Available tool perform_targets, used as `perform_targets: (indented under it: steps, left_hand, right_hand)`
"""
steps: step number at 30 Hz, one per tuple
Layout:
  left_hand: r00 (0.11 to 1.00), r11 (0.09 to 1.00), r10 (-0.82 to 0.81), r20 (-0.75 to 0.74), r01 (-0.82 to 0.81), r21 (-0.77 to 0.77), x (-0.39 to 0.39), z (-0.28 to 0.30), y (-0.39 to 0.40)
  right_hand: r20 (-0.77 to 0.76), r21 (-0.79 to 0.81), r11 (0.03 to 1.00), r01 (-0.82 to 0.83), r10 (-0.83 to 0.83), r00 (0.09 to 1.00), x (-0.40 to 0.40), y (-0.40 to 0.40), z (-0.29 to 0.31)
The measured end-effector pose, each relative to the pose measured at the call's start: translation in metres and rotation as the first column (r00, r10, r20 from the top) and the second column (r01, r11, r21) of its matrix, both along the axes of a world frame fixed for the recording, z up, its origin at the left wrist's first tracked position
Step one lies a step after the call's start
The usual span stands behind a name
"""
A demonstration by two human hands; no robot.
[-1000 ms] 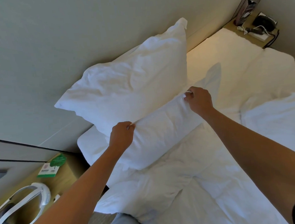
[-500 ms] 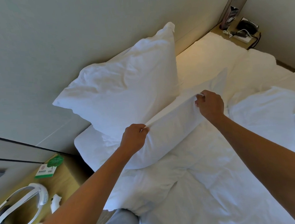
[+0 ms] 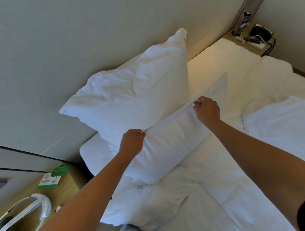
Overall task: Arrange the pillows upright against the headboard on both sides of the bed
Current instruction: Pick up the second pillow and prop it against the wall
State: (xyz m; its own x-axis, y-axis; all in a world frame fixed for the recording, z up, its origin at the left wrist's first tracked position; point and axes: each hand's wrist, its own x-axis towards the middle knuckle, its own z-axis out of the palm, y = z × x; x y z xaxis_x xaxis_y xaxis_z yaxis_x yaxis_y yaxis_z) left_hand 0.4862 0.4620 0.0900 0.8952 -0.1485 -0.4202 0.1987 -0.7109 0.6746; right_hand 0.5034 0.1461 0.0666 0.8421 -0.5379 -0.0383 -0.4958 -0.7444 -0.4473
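Pale wall (image 3: 61, 49), wooden nightstand (image 3: 70, 178), warm light

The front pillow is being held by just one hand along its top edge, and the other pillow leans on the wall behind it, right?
Not quite. The head view shows both hands pinching the front pillow along its top edge: the left hand and the right hand. The rest is right: the other pillow leans on the wall behind it.
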Motion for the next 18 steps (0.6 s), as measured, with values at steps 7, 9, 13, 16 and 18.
perform_targets:
  steps: [7, 9, 13, 16, 18]
  left_hand:
    - [0.994, 0.988, -0.005, 0.114, -0.012, 0.154, 0.085, -0.021, 0.018]
    - [0.993, 0.985, 0.030, 0.113, -0.048, 0.164, 0.105, -0.032, 0.025]
    - [0.992, 0.984, 0.036, 0.124, -0.057, 0.171, 0.128, -0.053, 0.040]
    - [0.987, 0.990, -0.043, 0.156, 0.021, 0.142, 0.131, -0.061, 0.047]
    - [0.977, 0.989, -0.097, 0.192, 0.074, 0.124, 0.129, -0.061, 0.052]
  right_hand:
    - [0.003, 0.056, 0.996, -0.073, 0.073, 0.997, 0.081, 0.023, -0.011]
    - [-0.008, 0.170, 0.977, -0.127, 0.131, 0.991, 0.088, 0.041, -0.020]
    - [-0.164, 0.197, 0.962, -0.192, 0.225, 0.960, 0.054, 0.099, -0.064]
    - [-0.147, 0.157, 0.979, -0.129, 0.152, 0.977, 0.013, 0.140, -0.091]
    - [-0.123, 0.168, 0.984, -0.053, 0.075, 0.990, -0.006, 0.162, -0.102]
